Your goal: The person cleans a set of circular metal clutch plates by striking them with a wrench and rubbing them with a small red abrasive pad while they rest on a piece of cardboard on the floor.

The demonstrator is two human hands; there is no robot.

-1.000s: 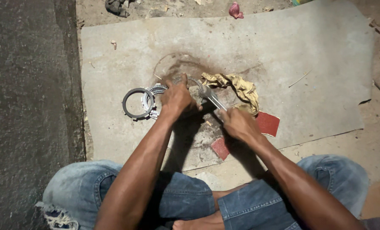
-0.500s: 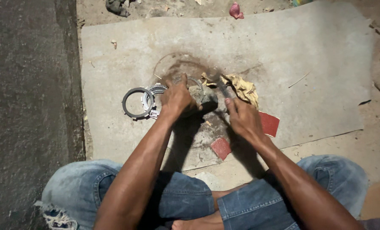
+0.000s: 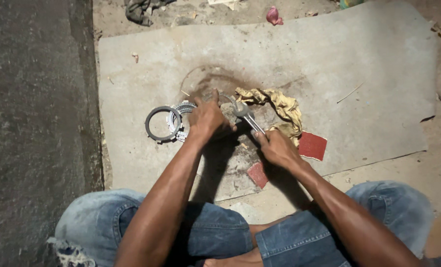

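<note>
We find the left hand (image 3: 208,118) clamped down over a round metal part (image 3: 225,106) on the grey board (image 3: 359,74), apparently steadying it. The right hand (image 3: 276,147), at its four o'clock, grips a wrench (image 3: 245,116) by the handle, head set on the part. Ring plates (image 3: 168,123) lie at nine o'clock; a yellow rag (image 3: 279,106) at three.

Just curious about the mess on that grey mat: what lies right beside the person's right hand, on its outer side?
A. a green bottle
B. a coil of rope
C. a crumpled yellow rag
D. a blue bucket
C: a crumpled yellow rag lies on the mat just beyond the right hand, which grips a metal wrench.
</note>
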